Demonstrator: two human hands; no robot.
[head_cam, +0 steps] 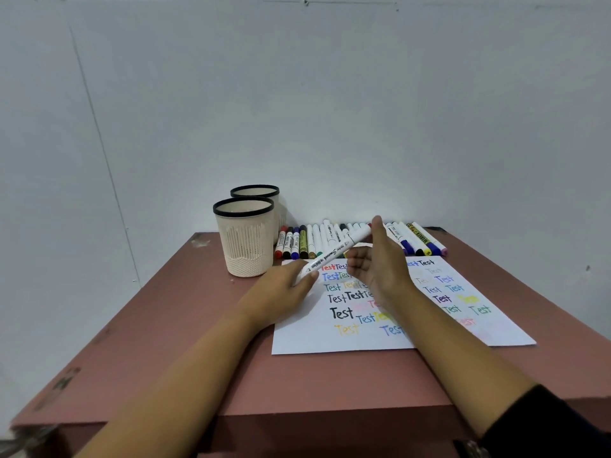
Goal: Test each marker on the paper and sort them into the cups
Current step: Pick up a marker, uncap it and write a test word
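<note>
Left hand (287, 285) is gripping the lower end of a white plastic marker with black lettering (334, 252), holding it slanted over the white paper sheet scribbled with colourful "Test" words (330, 342). Right hand (380, 269) is curling at the marker's far end, but I honestly can't tell if it's pinching it. Two cream ribbed cups with black rims (246, 246) are standing left of the paper.

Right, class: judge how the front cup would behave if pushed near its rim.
Front cup is tall with a narrower base, so it may tip rather than slide. It looks like thin plastic and nothing sticks out, so it is probably light.
</note>
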